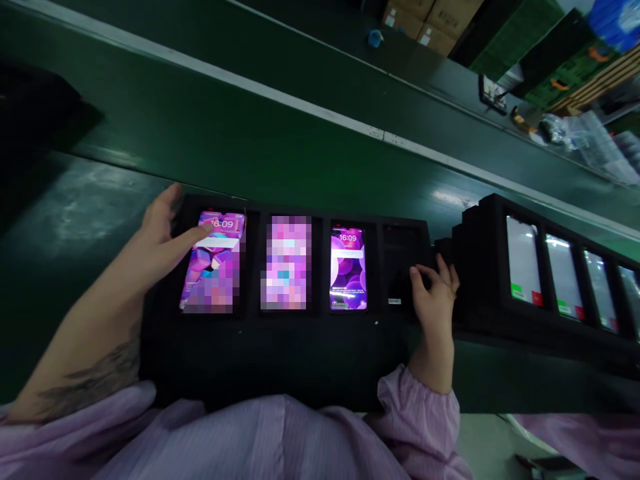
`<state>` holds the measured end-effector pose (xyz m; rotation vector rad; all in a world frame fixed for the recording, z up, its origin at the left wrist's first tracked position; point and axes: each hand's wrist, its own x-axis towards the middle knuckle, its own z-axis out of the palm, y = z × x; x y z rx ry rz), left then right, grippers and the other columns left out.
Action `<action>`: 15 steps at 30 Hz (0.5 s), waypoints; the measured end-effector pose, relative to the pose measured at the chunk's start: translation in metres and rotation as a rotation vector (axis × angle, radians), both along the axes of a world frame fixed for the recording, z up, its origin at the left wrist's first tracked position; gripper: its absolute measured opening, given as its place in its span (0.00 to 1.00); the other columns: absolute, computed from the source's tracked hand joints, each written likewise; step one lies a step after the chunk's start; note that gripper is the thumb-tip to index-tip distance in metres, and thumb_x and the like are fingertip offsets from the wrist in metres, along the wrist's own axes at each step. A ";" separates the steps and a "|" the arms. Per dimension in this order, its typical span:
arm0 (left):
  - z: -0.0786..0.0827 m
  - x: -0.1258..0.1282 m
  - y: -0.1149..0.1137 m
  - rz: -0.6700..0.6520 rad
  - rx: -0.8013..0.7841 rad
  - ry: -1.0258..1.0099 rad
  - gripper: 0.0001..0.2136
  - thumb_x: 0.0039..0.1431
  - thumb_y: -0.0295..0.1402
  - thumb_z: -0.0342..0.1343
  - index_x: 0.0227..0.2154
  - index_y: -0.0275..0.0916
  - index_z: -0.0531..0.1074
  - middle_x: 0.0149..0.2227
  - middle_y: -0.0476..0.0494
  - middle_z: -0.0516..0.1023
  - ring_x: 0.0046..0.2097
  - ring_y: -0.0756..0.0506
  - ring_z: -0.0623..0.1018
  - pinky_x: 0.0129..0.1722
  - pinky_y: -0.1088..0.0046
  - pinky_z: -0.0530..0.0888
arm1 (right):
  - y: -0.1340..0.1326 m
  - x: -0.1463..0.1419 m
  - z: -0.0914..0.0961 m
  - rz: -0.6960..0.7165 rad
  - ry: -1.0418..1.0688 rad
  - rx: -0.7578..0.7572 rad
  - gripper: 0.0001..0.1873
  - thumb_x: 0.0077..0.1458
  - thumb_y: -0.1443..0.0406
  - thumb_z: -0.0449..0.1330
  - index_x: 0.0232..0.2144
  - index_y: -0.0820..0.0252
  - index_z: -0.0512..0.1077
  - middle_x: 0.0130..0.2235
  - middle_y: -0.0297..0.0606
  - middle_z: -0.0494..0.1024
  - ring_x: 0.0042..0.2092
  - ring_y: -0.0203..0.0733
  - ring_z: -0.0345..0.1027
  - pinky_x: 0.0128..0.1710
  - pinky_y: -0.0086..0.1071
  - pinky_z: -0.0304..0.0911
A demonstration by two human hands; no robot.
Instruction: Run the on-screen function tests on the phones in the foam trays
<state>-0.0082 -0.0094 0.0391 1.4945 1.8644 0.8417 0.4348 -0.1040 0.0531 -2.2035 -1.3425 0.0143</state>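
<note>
A black phone tray [290, 340] lies in front of me with a row of slots. Three slots hold lit smartphones: a left phone [215, 260], slightly slanted, a middle phone [286, 263] with a blurred-out screen, and a right phone [349, 267] showing 16:09. The rightmost slot [400, 260] has no phone, only a small white label. My left hand [153, 243] grips the tray's left end, its thumb across the top of the left phone and its fingers by the outer edge. At the other end, my right hand [434, 297] holds the tray's edge between thumb and fingers.
To the right stands a stack of black trays [475, 267] with pale-screened phones [523, 260] on top. A green conveyor surface [300, 147] with a metal rail [280, 100] runs behind. Beyond are cardboard boxes [425, 20], green crates [515, 33] and plastic bags. A dark object [35, 100] sits far left.
</note>
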 end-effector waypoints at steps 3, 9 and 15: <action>0.003 -0.003 -0.002 0.135 -0.069 -0.229 0.63 0.37 0.60 0.62 0.74 0.30 0.50 0.74 0.21 0.61 0.76 0.30 0.64 0.79 0.47 0.59 | 0.002 -0.003 -0.004 0.062 -0.013 0.040 0.20 0.60 0.47 0.59 0.36 0.56 0.80 0.65 0.50 0.76 0.70 0.65 0.59 0.69 0.68 0.56; 0.023 0.008 -0.004 0.101 -0.087 -0.342 0.58 0.33 0.45 0.60 0.73 0.33 0.52 0.79 0.38 0.49 0.81 0.38 0.52 0.82 0.57 0.51 | 0.002 -0.003 -0.002 0.134 -0.026 0.100 0.18 0.62 0.49 0.58 0.32 0.54 0.79 0.60 0.47 0.81 0.68 0.64 0.62 0.68 0.68 0.58; 0.017 0.003 -0.002 0.112 -0.075 -0.295 0.52 0.40 0.36 0.57 0.73 0.31 0.55 0.78 0.40 0.55 0.80 0.41 0.55 0.82 0.58 0.52 | 0.001 -0.005 -0.003 0.154 -0.012 0.104 0.19 0.63 0.50 0.57 0.36 0.55 0.81 0.62 0.50 0.79 0.66 0.62 0.66 0.67 0.67 0.59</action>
